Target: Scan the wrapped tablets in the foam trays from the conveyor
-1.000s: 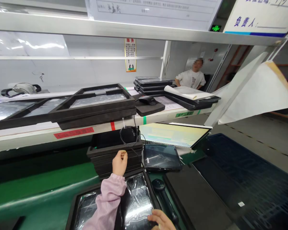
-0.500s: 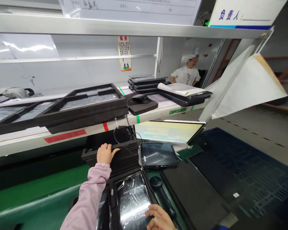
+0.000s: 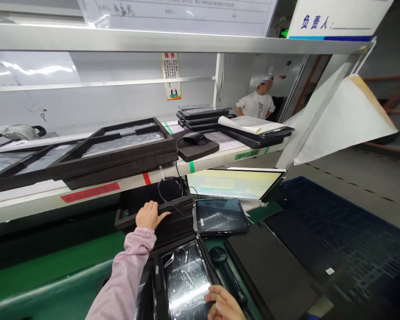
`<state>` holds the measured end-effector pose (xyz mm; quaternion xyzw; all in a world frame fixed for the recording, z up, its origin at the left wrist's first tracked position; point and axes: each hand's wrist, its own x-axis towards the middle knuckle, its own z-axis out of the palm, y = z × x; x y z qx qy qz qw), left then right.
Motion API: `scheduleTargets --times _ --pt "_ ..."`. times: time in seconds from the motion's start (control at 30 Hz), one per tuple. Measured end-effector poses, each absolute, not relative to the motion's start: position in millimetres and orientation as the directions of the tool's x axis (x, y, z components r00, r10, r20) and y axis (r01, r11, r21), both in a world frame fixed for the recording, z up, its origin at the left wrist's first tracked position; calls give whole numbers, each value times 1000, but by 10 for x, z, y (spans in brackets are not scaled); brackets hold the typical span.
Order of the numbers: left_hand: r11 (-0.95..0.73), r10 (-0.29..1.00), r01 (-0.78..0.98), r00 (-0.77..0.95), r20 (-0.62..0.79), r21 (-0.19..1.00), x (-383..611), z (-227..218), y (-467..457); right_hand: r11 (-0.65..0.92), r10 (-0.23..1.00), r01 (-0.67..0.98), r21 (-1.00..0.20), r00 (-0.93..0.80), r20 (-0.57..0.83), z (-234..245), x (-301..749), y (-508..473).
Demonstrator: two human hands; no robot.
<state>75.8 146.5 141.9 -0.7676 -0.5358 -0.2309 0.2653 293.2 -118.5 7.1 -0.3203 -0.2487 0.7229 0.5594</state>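
Observation:
My left hand (image 3: 148, 216), in a pink sleeve, has its fingers hooked over the rim of a black foam tray (image 3: 126, 218), thumb stretched to the right. This tray tops a stack under the shelf. In front of the stack lies another black foam tray (image 3: 159, 284) holding a flat screen panel (image 3: 186, 278) under shiny clear film. At the panel's right edge is my right hand (image 3: 225, 304), fingers bent and apart, with nothing visible in it. Whether its fingertips touch the film I cannot tell. A black handheld scanner (image 3: 227, 273) lies to the right of that tray.
A tablet-like panel (image 3: 222, 216) lies below a lit monitor (image 3: 235, 183). Black flat boards (image 3: 273, 271) cover the bench at right. Overhead, a shelf (image 3: 126, 186) carries foam trays, a mouse (image 3: 196, 138) and stacked panels. A person (image 3: 256, 104) stands beyond.
The view has shifted slightly. My left hand stays on the tray rim, and its thumb points a little further out. My right hand remains by the panel's edge.

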Motion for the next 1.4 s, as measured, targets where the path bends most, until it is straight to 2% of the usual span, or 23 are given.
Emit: scheduleTargets --times 0.2,0.57,0.67,0.77,0.87,0.97,1.07,1.13,1.27,1.4 --pt "-322 677 923 379 630 -209 677 1434 1564 -223 974 -631 -743 -166 -152 80 2891 -1137" --pt "-298 698 943 319 641 -146 697 1384 1623 -240 970 -631 -737 -140 -196 52 2915 -1197" --pt "-281 713 948 310 628 -148 707 1387 1614 -217 972 -626 -749 -71 -222 20 2900 -1200" --pt "-256 739 954 296 606 -154 725 1398 1578 -167 961 -585 -794 85 -264 -48 2960 -1159" --pt "-257 767 953 301 567 -159 737 1450 1529 -126 920 -404 -906 293 -259 -158 3136 -1078" --pt "-314 783 934 355 510 -169 731 1538 1508 -91 850 -29 -995 519 -93 -329 3366 -988" --pt "-372 795 913 406 452 -167 714 1613 1529 -171 809 376 -911 581 88 -561 3533 -910" --pt "-378 806 912 408 429 -158 707 1636 1548 -235 826 518 -823 552 111 -731 3586 -856" --pt "-362 820 919 393 416 -156 709 1633 1556 -332 872 592 -734 489 0 -971 3641 -699" --pt "-363 812 915 403 423 -177 720 1607 1566 -552 834 616 -562 418 -360 -984 3744 -461"
